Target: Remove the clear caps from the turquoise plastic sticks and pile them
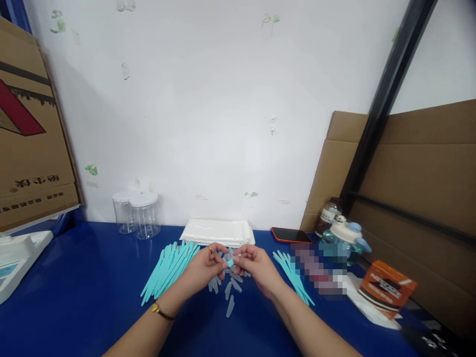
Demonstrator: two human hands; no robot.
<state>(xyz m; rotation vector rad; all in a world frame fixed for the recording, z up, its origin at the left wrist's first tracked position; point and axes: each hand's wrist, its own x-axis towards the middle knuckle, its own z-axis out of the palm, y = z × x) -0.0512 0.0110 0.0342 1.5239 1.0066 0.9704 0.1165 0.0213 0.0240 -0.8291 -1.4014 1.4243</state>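
Above the middle of the blue table, my left hand (206, 264) and my right hand (256, 265) meet with their fingertips pinched. Between them is a short visible part of a turquoise eyebrow razor (230, 262); the rest of it is hidden by the fingers. Under and in front of the hands lie several loose translucent blade covers (230, 306). To the left of my left hand spreads a large pile of slim turquoise eyebrow razors (167, 270). A smaller group of turquoise razors (293, 277) lies to the right of my right hand.
Behind the hands lie white plastic bags (215, 231). Two clear jars (146, 218) with white lids stand back left. A phone (291, 235), a brown-capped bottle (328, 216), a teal drinking bottle (344, 240) and an orange box (387, 288) line the right. Cardboard (33, 139) flanks the table (92, 307).
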